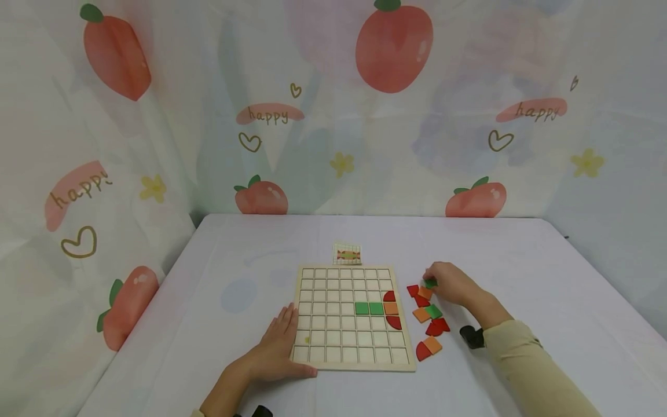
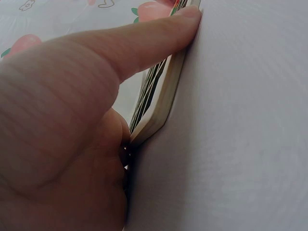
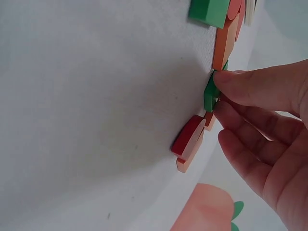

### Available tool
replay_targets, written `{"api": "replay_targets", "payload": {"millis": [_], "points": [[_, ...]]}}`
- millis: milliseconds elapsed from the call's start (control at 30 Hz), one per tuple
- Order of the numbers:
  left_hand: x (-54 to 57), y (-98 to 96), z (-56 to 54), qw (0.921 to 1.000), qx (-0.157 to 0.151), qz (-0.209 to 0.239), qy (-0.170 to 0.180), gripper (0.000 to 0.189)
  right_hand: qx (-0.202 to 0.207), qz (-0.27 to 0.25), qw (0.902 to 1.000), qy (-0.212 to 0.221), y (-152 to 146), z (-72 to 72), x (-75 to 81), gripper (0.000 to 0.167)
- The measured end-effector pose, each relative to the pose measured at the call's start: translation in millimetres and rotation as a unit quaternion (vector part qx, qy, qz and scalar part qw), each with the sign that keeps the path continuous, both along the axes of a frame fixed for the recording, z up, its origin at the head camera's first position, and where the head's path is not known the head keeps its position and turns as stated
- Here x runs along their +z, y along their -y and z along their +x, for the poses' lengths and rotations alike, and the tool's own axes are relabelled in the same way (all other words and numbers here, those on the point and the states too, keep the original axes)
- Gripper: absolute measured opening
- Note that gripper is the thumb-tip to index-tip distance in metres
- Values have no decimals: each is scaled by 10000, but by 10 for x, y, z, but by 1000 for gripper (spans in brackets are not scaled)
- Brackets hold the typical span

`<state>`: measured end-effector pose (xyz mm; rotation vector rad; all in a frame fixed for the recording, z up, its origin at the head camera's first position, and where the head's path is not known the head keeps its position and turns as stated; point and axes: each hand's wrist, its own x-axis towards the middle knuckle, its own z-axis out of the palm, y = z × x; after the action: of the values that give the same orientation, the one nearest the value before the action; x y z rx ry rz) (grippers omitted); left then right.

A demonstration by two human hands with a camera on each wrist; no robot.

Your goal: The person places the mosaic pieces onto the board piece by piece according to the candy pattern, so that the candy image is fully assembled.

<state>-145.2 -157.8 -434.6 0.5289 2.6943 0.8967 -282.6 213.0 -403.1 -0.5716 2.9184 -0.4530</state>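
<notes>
A wooden grid board (image 1: 359, 366) lies on the white table. In its right part sit two green square tiles (image 1: 369, 308), an orange square tile (image 1: 391, 308) and two red quarter-round tiles (image 1: 394, 322). My left hand (image 1: 271, 350) rests against the board's near left corner, fingers straight along the left side and thumb (image 2: 159, 41) along the near edge. To the right of the board, my right hand (image 1: 454, 284) pinches a green tile (image 3: 211, 91) between thumb and fingertips, at the far end of the loose tiles. Whether that tile touches the table is unclear.
Loose red, orange and green tiles (image 1: 421, 315) lie in a rough column right of the board, some overlapping. A small pattern card (image 1: 348, 255) lies just beyond the board's far edge. A printed cloth (image 1: 323, 139) hangs behind the table.
</notes>
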Motion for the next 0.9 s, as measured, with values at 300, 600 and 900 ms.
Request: {"api": "replay_targets", "payload": {"millis": [300,600,900], "points": [[-2,-4,0,10000,6,14,20,121,0,254,9996,-87,-8,33,4,24],[-55,-4,-12,10000,9,-72,-4,121,-144,212,9996,81,-26,44,-3,23],[-43,7,-11,10000,6,-65,-43,120,-89,175,9998,-72,-18,68,-13,21]]}}
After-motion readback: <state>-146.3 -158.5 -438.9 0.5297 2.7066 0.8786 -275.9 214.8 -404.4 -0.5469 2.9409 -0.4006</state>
